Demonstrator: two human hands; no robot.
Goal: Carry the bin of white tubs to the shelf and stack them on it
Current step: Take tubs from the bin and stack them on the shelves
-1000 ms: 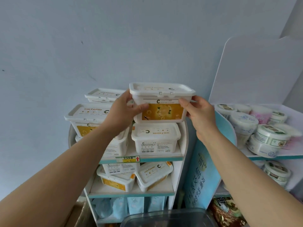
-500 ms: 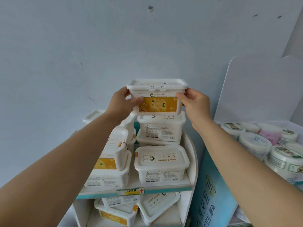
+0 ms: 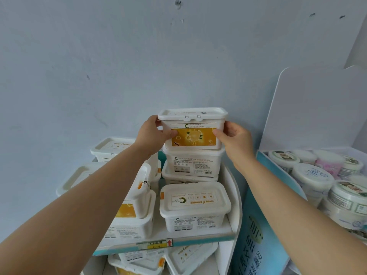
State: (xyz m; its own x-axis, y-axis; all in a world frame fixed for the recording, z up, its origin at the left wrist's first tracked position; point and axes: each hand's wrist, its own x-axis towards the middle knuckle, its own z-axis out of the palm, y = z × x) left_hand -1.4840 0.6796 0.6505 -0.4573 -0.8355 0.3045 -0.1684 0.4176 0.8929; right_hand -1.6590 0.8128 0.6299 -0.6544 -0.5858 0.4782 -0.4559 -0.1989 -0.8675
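A white tub with a yellow label rests on top of the back right stack of the top shelf. My left hand grips its left end and my right hand grips its right end. Under it sit two more white tubs. Another white tub stands in front, lid up. To the left are more tubs, partly hidden by my left forearm. The bin is out of view.
A lower shelf holds several tubs lying askew. To the right stands a blue and white display stand filled with round white jars. A pale blue wall is right behind the shelf.
Both hands carried the yellow-label tub up and back from the front tub to the top of the rear stack. The view tilted up, so the lower shelf and the bin dropped out.
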